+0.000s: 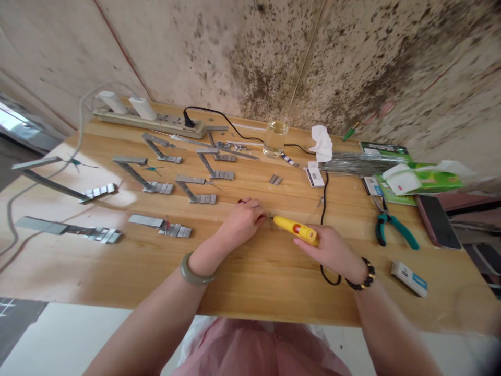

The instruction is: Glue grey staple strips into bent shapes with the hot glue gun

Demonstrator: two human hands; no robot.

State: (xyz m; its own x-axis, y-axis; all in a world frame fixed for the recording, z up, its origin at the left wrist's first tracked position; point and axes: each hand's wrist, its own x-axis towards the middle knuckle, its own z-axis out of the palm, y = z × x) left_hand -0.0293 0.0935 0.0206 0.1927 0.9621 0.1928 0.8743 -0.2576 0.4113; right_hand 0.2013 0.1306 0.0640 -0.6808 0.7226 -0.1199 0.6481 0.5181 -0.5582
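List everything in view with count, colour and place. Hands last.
Table: one, wooden brown, foreground
Wall: one, stained beige, behind
Metal-strip pieces: at least eight, grey, left
Power strip: one, off-white, back left
Adapters: two, white, on power strip
Cables: count unclear, black and white, across table
Glass: one, clear, back middle
Crumpled tissue: one, white, beside glass
Rod bundle: one, silver, back right
Small boxes: three, mostly white, right
Tissue pack: one, green, back right
Pliers: one, teal-handled, right
Phone: one, dark, right
Glue gun: one, yellow, in right hand
Left hand: one, centre, holding something tiny, unclear
Right hand: one, around glue gun
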